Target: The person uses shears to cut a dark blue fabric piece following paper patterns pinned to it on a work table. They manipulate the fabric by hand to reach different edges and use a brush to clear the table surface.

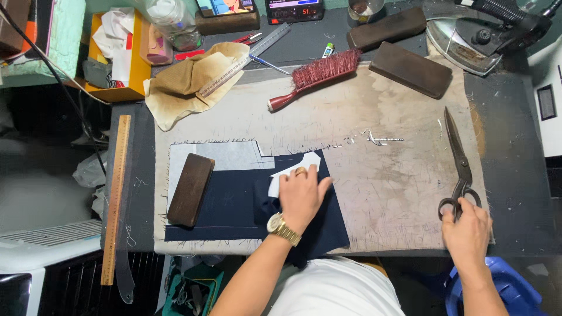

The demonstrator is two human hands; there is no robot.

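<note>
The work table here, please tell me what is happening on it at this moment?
A person stands at a padded work table. Their left hand presses flat on a piece of dark navy fabric with a white pattern piece on it. A brown wooden block lies on the fabric's left part. Their right hand grips the handles of large tailor's scissors, which lie on the table, blades pointing away.

From my remote view I list: an orange-yellow open carton (136,70) at the bench's far left corner, stuffed with white paper; a small dark device with a lit screen (287,9) at the top edge, centre; a colourful printed box (225,6) just left of it, partly cut off.
</note>
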